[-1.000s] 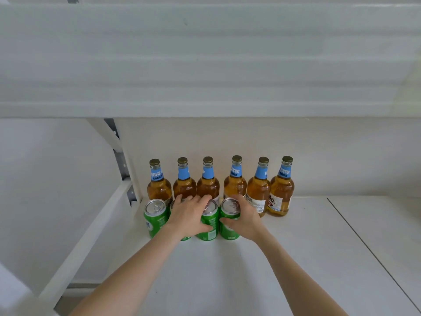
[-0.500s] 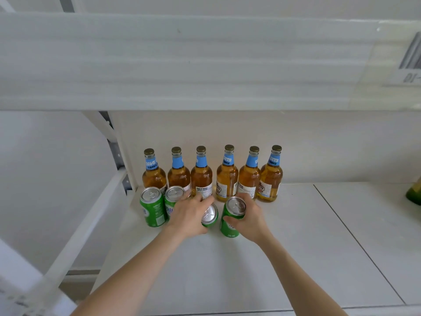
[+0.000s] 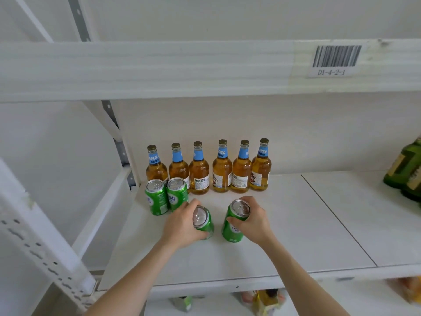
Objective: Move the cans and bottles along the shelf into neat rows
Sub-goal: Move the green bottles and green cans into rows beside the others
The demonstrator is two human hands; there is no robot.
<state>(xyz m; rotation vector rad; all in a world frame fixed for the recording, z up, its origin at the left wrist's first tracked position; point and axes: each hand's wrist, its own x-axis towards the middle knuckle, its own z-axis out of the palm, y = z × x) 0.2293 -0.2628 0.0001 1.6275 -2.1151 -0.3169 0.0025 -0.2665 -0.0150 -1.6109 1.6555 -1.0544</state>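
Several amber beer bottles (image 3: 222, 169) with blue neck labels stand in a row along the back of the white shelf (image 3: 296, 236). Two green cans (image 3: 167, 197) stand side by side in front of the leftmost bottles. My left hand (image 3: 182, 226) grips a third green can (image 3: 203, 221), tilted toward me, apart from the row. My right hand (image 3: 252, 221) grips a fourth green can (image 3: 234, 222), which leans slightly and sits a little to the right of the third.
Green bottles (image 3: 407, 172) stand at the shelf's far right edge of view. An upper shelf beam with a barcode label (image 3: 335, 59) hangs overhead. A perforated white upright (image 3: 41, 247) rises at the left. Goods show blurred on the shelf below.
Both hands have pulled their cans forward, away from the bottle row and the two left cans. The cans have drawn apart from each other. The view has tilted up.
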